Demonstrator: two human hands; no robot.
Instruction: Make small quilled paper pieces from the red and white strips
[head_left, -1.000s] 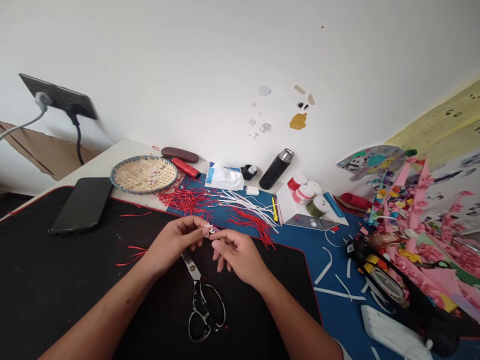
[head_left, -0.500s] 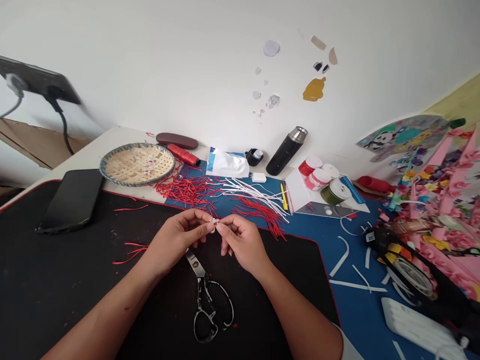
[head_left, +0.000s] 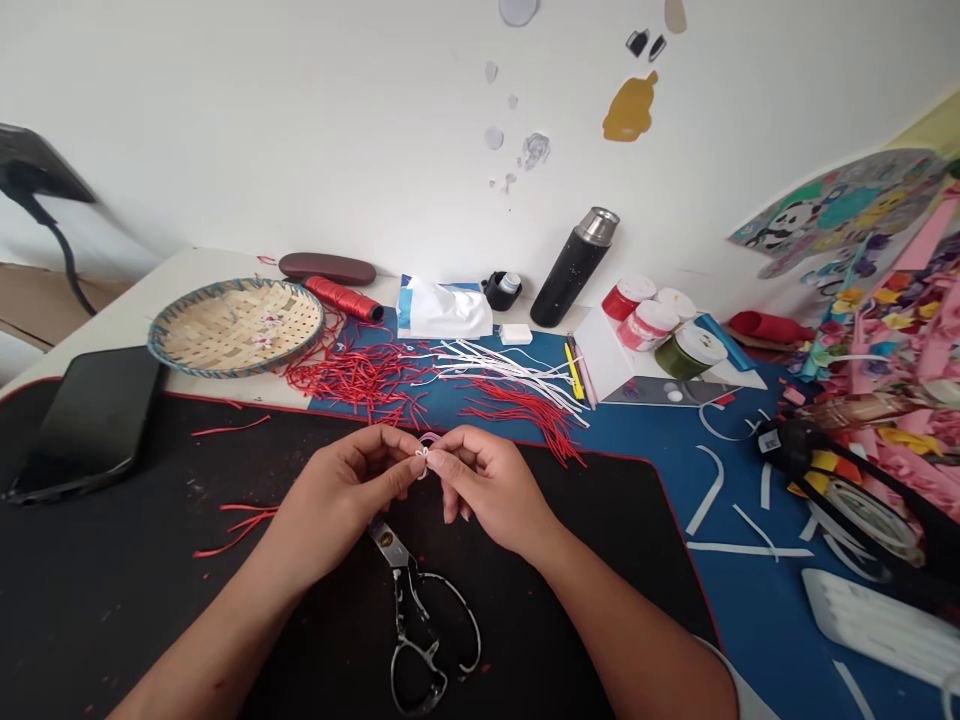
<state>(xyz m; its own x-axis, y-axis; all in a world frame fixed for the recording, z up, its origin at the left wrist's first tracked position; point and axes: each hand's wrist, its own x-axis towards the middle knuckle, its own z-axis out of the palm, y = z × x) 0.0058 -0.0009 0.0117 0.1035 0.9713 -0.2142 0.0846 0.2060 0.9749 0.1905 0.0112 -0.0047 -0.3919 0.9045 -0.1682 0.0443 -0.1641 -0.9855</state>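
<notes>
Between my two hands is a small white cord knot (head_left: 422, 462) with little loops, like a flower. My left hand (head_left: 352, 490) pinches it from the left between thumb and fingertips. From the other side my right hand (head_left: 484, 485) pinches it too, the fingertips almost meeting. Just behind the fingertips shows a small pinkish-purple arc whose kind I cannot make out. Below the hands, scissors (head_left: 409, 600) lie on the black mat (head_left: 570, 590), their blade tips hidden under my left hand. Cut red cords (head_left: 360, 380) and white cords (head_left: 502, 368) lie beyond the hands.
A woven basket (head_left: 202, 335) holding small white-and-red pieces stands at the back left, beside a black phone (head_left: 90, 420). Along the wall are a red thread spool (head_left: 343, 298), a tissue pack (head_left: 446, 308), a black flask (head_left: 574, 268) and ribbon rolls (head_left: 686, 345). White strips (head_left: 750, 549) lie right.
The camera view has shifted, so the surroundings sit differently in frame. Both hands keep their pinch on the knot, which has turned slightly, and the pinkish-purple arc now shows behind it.
</notes>
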